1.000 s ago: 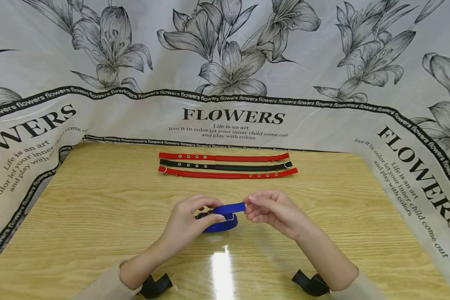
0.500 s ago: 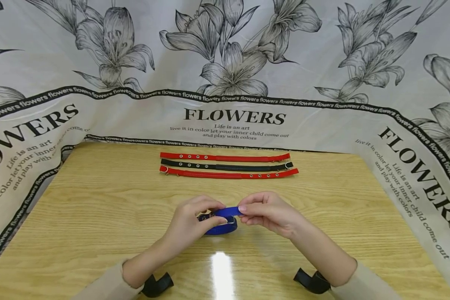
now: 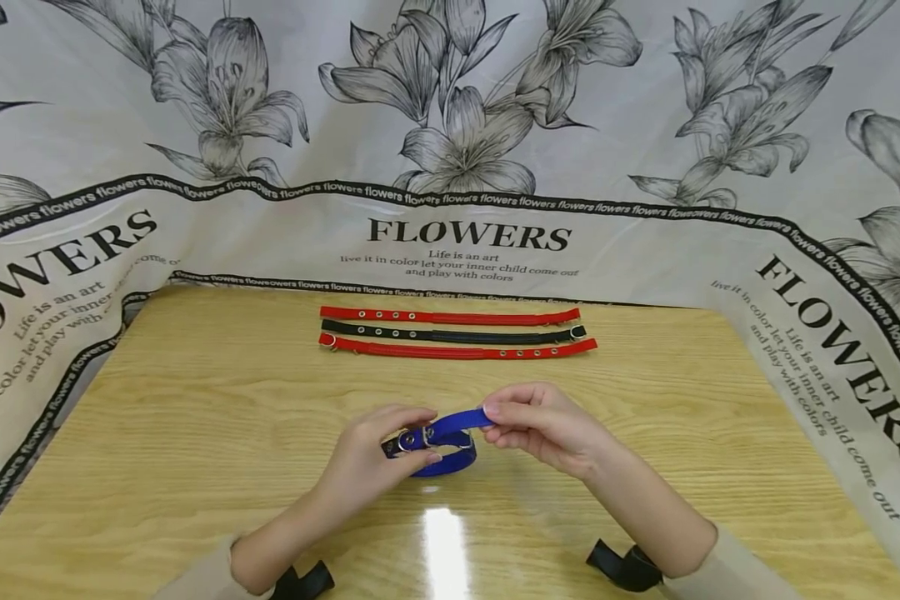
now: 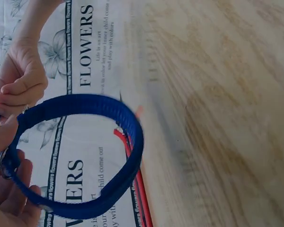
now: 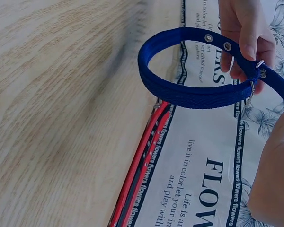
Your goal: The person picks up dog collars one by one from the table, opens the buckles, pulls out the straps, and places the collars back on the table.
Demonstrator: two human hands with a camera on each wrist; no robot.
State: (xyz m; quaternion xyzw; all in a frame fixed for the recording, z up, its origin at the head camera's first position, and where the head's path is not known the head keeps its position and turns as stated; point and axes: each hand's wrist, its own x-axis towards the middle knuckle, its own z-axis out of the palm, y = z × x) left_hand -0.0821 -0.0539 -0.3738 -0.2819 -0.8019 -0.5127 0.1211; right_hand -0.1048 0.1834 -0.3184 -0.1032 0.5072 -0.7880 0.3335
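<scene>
A blue collar (image 3: 444,467) with metal eyelets is bent into a ring, its tail drawn through the buckle (image 5: 252,92). My left hand (image 3: 375,442) holds it beside the buckle, thumb on the near side and fingers on the far side. With thumb and forefinger, my right hand (image 3: 543,425) pinches the tail end (image 3: 465,421), which sticks out to the right. The left wrist view has the whole blue ring (image 4: 137,137) raised over the table. From the right wrist, free eyelets (image 5: 208,38) show along the band, and my right fingertips are out of sight.
Two red collars (image 3: 487,317) (image 3: 420,351) and a black collar (image 3: 480,335) lie side by side on the wooden table (image 3: 195,392) farther back. A flower-printed cloth (image 3: 465,258) hangs behind and along both sides. Black straps (image 3: 622,567) are at the wrists.
My right hand first took hold of the collar's tail end. Since then my left hand has shifted slightly left and down, baring the buckle, and more of the tail shows between the hands.
</scene>
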